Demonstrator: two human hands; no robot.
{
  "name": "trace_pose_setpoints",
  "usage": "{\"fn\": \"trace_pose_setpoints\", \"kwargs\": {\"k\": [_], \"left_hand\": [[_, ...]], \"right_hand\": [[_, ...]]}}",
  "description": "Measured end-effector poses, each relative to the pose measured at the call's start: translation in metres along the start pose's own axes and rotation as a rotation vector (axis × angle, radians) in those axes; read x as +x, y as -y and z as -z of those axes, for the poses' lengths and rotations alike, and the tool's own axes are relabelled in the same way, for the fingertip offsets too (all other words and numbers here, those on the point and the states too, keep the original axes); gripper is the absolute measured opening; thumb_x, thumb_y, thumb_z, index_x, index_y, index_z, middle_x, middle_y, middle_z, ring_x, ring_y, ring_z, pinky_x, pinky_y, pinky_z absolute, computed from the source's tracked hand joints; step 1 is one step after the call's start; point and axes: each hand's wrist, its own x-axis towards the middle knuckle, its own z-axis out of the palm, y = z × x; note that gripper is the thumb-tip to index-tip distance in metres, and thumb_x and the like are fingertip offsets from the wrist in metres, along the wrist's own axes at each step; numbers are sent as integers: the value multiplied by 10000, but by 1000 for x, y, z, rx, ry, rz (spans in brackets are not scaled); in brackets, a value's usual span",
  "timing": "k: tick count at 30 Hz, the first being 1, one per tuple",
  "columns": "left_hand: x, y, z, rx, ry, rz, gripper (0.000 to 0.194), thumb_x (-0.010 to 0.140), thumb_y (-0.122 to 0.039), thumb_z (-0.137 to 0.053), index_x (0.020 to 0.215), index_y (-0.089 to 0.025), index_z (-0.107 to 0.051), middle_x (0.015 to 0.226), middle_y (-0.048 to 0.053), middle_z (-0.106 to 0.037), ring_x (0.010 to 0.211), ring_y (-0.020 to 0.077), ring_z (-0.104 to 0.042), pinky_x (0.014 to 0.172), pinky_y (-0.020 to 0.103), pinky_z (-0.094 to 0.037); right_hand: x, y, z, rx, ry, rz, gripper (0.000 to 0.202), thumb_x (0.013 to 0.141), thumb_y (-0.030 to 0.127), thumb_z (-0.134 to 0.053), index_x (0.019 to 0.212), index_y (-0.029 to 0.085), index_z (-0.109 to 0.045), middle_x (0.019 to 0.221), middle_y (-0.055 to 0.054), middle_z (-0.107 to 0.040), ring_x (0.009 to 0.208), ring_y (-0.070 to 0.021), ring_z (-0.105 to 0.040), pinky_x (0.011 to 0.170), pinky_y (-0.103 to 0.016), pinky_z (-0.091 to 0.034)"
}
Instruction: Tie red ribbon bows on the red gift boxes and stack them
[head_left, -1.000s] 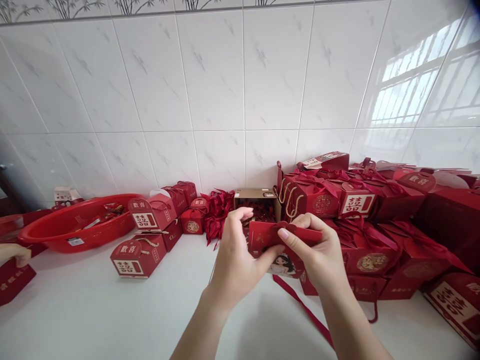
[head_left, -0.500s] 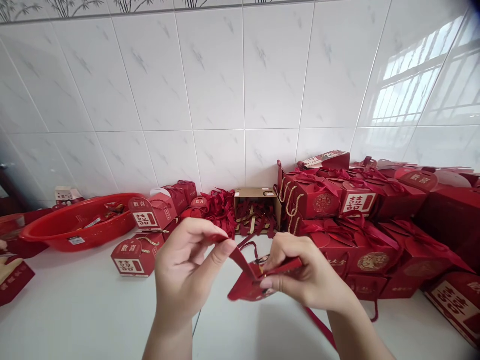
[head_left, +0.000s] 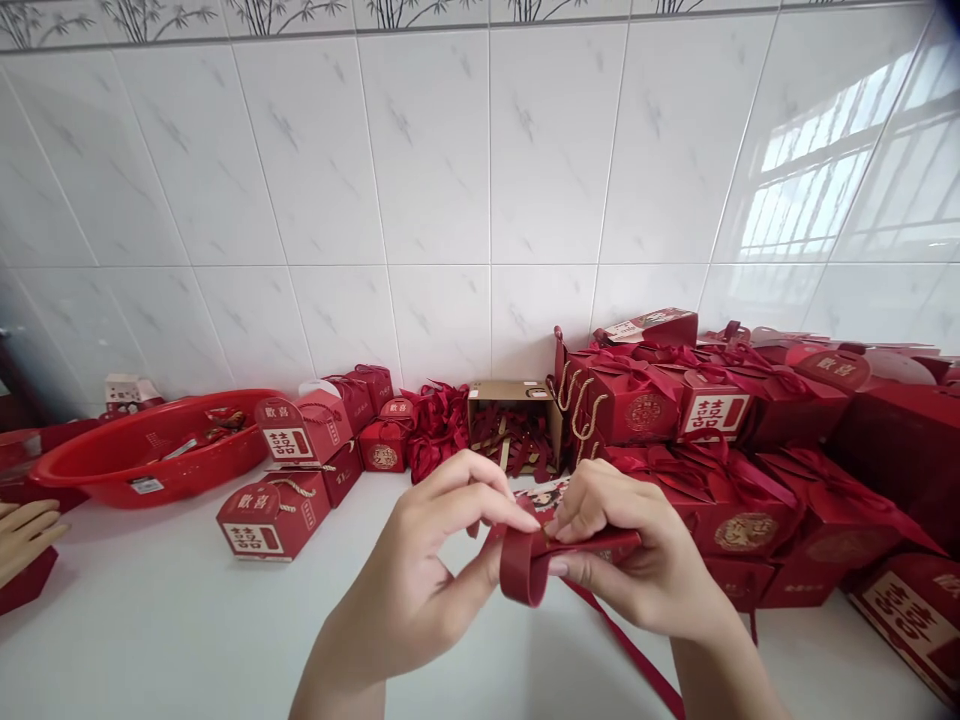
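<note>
Both my hands meet over the white counter (head_left: pixel 165 620) at the centre. My left hand (head_left: pixel 427 575) pinches a dark red ribbon (head_left: pixel 525 565), which curls into a loop between the thumbs. My right hand (head_left: pixel 637 560) pinches the same ribbon from the right, against a small red gift box (head_left: pixel 600 545) that it mostly hides. The ribbon's tail (head_left: pixel 637 660) trails down across the counter toward me. A printed flap of the box (head_left: pixel 544 495) shows just behind my fingers.
Red gift boxes are piled at the right (head_left: pixel 750 460) and stand in a group at the left (head_left: pixel 274 515). An open cardboard box of ribbons (head_left: pixel 514 425) sits against the tiled wall. A red basin (head_left: pixel 146 455) lies far left. Another person's hand (head_left: pixel 26 535) rests at the left edge.
My left hand had pulled the ribbon out to the left; now it has come back and both hands curl the ribbon into a loop. The other person's hand has reappeared at the left edge.
</note>
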Motion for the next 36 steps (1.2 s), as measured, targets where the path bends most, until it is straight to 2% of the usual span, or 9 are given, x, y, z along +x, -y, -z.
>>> {"fn": "trace_pose_setpoints", "kwargs": {"k": [2,4,8,10,15,19,27,32,36], "left_hand": [[2,2,-4,53,-43,-24,173,789,-88,-619,845,-231,-698,916,55,-633,854,175,-626,734,274,-532],[4,4,-9,33,-112,-17,190,784,-76,-629,851,-234,-711,895,47,-675,835,172,-642,722,270,-540],[5,5,-18,-79,-204,51,186,777,-74,-654,834,-231,-736,697,1,-713,637,140,-653,609,238,-546],[6,4,-20,-105,-202,65,196,761,-56,-667,808,-227,-749,651,-14,-712,581,119,-642,580,211,-537],[6,5,-22,-128,-170,66,258,739,-21,-674,837,-242,-765,677,-23,-725,618,105,-659,593,167,-531],[6,7,-23,-184,-131,92,248,765,-48,-656,852,-252,-767,659,-22,-711,564,93,-625,553,172,-522],[8,6,-20,-244,-47,219,152,804,-145,-644,825,-241,-760,640,-6,-693,602,130,-618,573,223,-520],[8,10,-24,-175,-133,243,119,796,-208,-647,835,-243,-753,580,-3,-663,516,144,-582,499,255,-505],[8,9,-24,-100,-116,232,128,798,-188,-628,821,-233,-745,582,-8,-663,549,149,-596,527,247,-511]], "right_hand": [[0,0,1,-32,7,3,162,744,151,-720,749,220,-573,682,-8,-638,648,-161,-567,626,-326,-415],[0,0,1,-71,12,6,171,743,143,-718,747,217,-564,681,1,-628,653,-155,-559,629,-318,-401],[0,-1,0,-123,0,-7,189,757,169,-712,735,209,-529,678,8,-616,652,-148,-544,622,-305,-369],[0,-2,0,-129,-16,-6,197,774,191,-703,730,205,-512,676,7,-612,647,-144,-533,618,-301,-359],[-1,-3,2,-145,-34,9,198,784,189,-694,736,199,-503,685,10,-604,645,-132,-513,618,-291,-348],[-1,-3,4,-150,-33,21,198,784,180,-694,739,200,-502,683,16,-601,652,-132,-510,627,-292,-342],[-2,-4,5,-162,-9,67,188,777,140,-700,765,196,-521,705,21,-619,671,-126,-505,647,-299,-337],[-3,-4,3,-167,21,74,195,780,155,-705,756,193,-515,700,24,-599,669,-118,-481,645,-296,-327],[-3,-3,3,-154,29,65,196,775,149,-711,766,196,-520,712,27,-605,679,-116,-489,649,-293,-331]]}}
